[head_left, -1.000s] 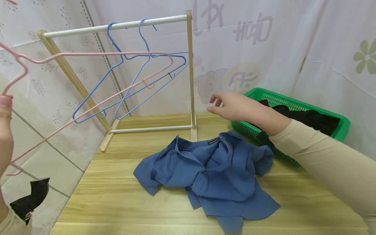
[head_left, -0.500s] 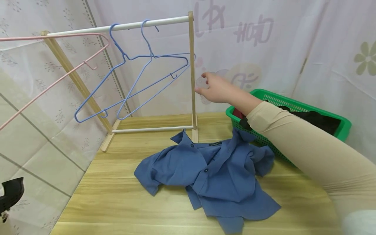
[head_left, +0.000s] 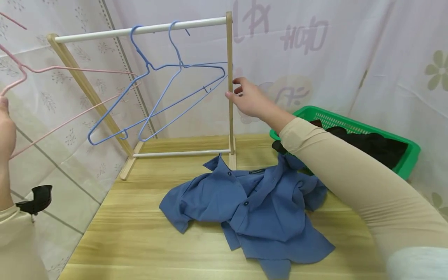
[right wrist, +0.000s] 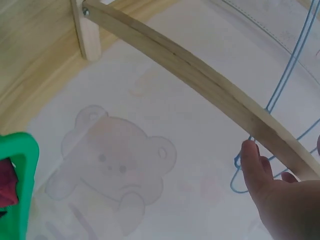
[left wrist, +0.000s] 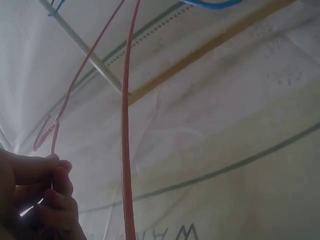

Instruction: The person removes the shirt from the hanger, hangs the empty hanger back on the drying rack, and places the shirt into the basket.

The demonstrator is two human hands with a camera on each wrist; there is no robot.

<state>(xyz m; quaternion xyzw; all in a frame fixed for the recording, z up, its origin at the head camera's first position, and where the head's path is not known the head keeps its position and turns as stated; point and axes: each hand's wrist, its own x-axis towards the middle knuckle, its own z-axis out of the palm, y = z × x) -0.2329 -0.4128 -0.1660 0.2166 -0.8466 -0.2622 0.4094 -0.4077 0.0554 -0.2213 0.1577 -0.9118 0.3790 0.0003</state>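
A pink wire hanger (head_left: 98,70) is held by my left hand (head_left: 6,132) at the left edge of the head view. In the left wrist view, thumb and fingers pinch its thin wire. My right hand (head_left: 247,97) is at the right wooden post (head_left: 230,50) of a small clothes rack, thumb and index finger parted. The thumb tip overlaps the post in the head view. Two blue hangers (head_left: 139,52) hang from the rack's white rail (head_left: 94,36). A blue short-sleeved shirt (head_left: 217,202) lies crumpled on the table, collar toward the rack.
A green plastic basket (head_left: 413,151) holding dark and red clothes stands at the back right, partly behind my right sleeve (head_left: 332,163). The wooden table (head_left: 115,233) ends at the left, and patterned curtains (head_left: 378,46) enclose the back and sides.
My right hand has moved left from near the basket to the rack post. The pink hanger swung left, then partly back. The shirt's collar has spread, and its left point stands up.
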